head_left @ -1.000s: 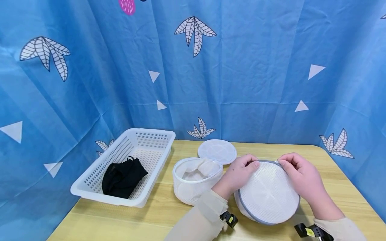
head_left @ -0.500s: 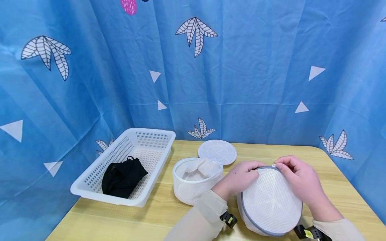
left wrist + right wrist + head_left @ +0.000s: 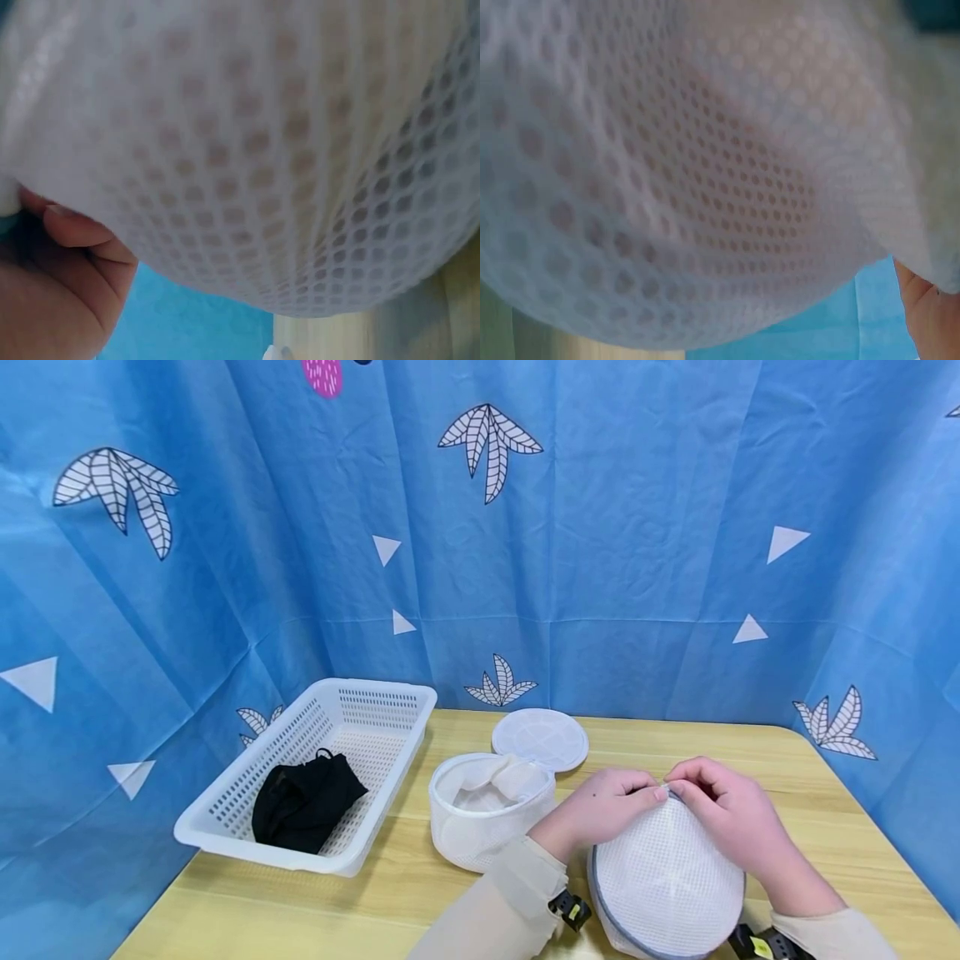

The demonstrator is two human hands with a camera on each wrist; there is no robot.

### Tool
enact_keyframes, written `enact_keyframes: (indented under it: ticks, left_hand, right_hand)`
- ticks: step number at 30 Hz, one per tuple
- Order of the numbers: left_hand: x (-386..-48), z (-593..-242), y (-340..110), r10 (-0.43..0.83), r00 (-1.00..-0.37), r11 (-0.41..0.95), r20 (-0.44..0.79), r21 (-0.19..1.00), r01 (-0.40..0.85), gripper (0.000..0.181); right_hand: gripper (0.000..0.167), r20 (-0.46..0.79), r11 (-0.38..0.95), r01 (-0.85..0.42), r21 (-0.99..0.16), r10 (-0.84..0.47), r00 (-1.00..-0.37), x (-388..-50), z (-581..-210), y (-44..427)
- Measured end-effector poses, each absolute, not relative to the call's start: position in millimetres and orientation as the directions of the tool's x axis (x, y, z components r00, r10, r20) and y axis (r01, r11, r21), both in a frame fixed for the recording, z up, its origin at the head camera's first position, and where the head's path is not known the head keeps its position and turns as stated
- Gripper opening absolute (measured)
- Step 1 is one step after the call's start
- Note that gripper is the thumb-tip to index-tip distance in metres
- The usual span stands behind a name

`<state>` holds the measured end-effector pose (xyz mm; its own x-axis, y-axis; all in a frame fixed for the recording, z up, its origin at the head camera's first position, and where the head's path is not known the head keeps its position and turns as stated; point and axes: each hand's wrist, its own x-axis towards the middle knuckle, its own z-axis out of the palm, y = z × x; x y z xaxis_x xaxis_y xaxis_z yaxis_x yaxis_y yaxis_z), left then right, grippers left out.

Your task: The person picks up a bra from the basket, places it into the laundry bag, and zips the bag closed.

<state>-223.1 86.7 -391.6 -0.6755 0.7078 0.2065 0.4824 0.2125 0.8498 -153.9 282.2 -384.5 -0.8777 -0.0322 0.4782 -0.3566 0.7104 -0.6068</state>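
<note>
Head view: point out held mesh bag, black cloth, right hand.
Held mesh bag (image 3: 671,883), head view: round panel.
Black cloth (image 3: 306,803), head view: bundle's center.
Right hand (image 3: 730,820), head view: back of hand.

Cloth (image 3: 303,806) lies in the basket (image 3: 371,743); right of it, one bag (image 3: 472,839), then another bag (image 3: 667,881).

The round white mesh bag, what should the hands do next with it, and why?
Perhaps the right hand should ease along the gray rim while the left hand steadies it, because both pinch the far edge of the mesh bag close together.
</note>
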Motion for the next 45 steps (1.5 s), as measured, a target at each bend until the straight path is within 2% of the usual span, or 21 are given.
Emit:
enact_keyframes:
  ticks: [7, 13, 20, 25, 29, 36, 45]
  left_hand:
    - [-223, -394, 87, 0.696, -0.673, 0.194, 0.25, 0.837, 0.512, 0.028]
    - [-224, -396, 88, 0.622, -0.743, 0.19, 0.248, 0.872, 0.451, 0.026]
    - [-227, -395, 86, 0.53, -0.817, 0.126, 0.229, 0.931, 0.342, 0.025]
    - [-227, -393, 85, 0.497, -0.843, 0.128, 0.207, 0.943, 0.307, 0.026]
    - [-227, -391, 84, 0.535, -0.824, 0.138, 0.189, 0.942, 0.305, 0.022]
    - [-228, -389, 82, 0.668, -0.715, 0.189, 0.207, 0.882, 0.432, 0.03]
    - [-225, -388, 83, 0.642, -0.725, 0.214, 0.251, 0.849, 0.484, 0.02]
  right_hand:
    - [0.012, 0.475, 0.718, -0.381, -0.582, -0.08, -0.876, -155, -388, 284]
    - [0.01, 0.462, 0.728, -0.352, -0.588, -0.055, -0.885, -155, -385, 286]
    - [0.011, 0.445, 0.728, -0.296, -0.618, 0.014, -0.895, -155, -381, 291]
    - [0.013, 0.437, 0.74, -0.263, -0.62, 0.047, -0.898, -156, -382, 292]
    - [0.013, 0.441, 0.74, -0.251, -0.624, 0.068, -0.895, -155, -380, 291]
    - [0.012, 0.443, 0.739, -0.246, -0.627, 0.078, -0.893, -155, -380, 292]
    - [0.007, 0.478, 0.738, -0.298, -0.605, 0.038, -0.877, -155, -382, 288]
